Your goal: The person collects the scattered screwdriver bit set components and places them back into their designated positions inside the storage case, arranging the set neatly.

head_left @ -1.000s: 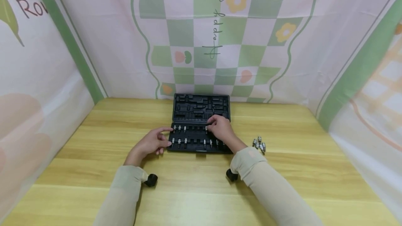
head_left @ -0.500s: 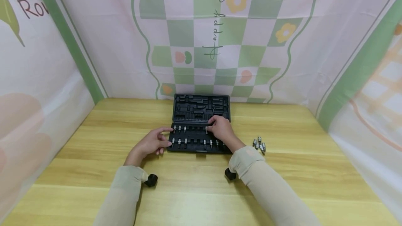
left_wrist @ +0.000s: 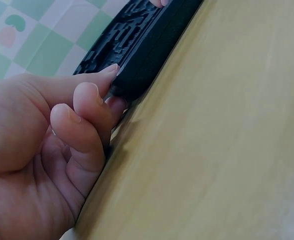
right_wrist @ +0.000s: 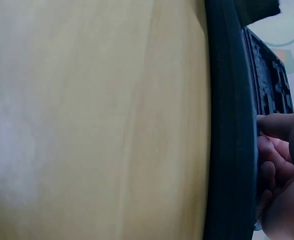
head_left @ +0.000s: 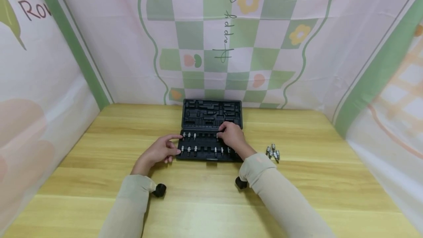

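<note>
half curled, the left hand [head_left: 158,151] grips the black case [head_left: 205,142] at its left edge, worktop [head_left: 198,197] stretching wide in front. the right hand [head_left: 234,136] pinches a metal bit [head_left: 217,138] toward the back, partly hiding it and covering part of the case's right side.

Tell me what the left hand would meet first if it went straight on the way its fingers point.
The left hand would meet the black case first; its thumb appears to touch the left edge. Beyond that edge, the leftmost near-row bit looks next in line, though depth is hard to judge.
</note>
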`<move>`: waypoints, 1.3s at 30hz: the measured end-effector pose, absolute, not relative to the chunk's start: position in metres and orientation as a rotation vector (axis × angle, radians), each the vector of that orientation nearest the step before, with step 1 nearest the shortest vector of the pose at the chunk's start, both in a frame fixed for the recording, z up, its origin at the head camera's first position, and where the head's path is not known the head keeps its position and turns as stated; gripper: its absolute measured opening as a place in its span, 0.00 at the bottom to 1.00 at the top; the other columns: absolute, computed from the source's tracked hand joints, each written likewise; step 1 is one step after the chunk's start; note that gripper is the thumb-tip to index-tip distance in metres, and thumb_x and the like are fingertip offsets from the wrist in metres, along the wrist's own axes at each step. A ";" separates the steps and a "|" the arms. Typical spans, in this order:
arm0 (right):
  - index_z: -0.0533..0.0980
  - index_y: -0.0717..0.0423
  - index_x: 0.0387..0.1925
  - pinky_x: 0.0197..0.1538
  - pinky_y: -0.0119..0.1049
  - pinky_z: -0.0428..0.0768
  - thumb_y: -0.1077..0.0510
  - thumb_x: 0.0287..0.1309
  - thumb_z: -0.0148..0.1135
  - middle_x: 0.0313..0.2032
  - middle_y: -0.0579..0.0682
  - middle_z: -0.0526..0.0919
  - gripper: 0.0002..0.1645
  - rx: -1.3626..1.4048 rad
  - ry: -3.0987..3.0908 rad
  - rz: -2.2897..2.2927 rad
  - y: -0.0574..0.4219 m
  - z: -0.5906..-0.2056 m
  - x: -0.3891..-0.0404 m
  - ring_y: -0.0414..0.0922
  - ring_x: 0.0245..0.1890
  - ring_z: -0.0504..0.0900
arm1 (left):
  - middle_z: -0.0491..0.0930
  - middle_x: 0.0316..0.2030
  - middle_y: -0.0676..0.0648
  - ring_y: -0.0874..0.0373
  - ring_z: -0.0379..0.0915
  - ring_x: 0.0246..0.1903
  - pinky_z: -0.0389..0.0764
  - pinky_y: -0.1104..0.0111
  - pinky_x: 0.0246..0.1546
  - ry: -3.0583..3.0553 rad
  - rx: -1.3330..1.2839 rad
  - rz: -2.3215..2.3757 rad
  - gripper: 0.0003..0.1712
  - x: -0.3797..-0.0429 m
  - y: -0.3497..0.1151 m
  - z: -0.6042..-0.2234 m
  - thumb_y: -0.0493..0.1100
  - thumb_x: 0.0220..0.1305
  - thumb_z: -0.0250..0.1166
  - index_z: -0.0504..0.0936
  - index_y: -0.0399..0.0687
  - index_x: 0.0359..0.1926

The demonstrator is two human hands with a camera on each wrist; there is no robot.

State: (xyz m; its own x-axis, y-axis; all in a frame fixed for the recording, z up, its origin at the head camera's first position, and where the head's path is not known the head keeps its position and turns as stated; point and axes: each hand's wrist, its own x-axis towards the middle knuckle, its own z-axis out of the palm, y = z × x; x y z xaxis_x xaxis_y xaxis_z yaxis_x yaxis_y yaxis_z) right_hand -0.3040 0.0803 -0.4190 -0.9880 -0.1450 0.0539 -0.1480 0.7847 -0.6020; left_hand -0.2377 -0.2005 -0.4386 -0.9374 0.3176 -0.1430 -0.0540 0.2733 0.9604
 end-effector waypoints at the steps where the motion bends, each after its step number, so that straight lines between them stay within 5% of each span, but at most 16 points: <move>1: 0.80 0.54 0.36 0.35 0.42 0.78 0.57 0.60 0.67 0.28 0.48 0.81 0.06 0.247 -2.954 1.015 0.081 -0.419 -0.304 0.45 0.27 0.78 | 0.79 0.34 0.37 0.57 0.70 0.14 0.74 0.67 0.15 2.242 0.242 1.710 0.35 -0.238 -0.200 -0.439 0.32 0.66 0.63 0.63 0.45 0.71; 39: 0.79 0.59 0.37 0.25 0.36 0.71 0.60 0.59 0.66 0.21 0.49 0.75 0.07 0.302 -2.825 1.138 0.157 -0.409 -0.299 0.44 0.20 0.71 | 0.78 0.34 0.38 0.58 0.70 0.15 0.74 0.68 0.15 2.247 0.238 1.711 0.34 -0.238 -0.201 -0.440 0.32 0.65 0.63 0.64 0.45 0.71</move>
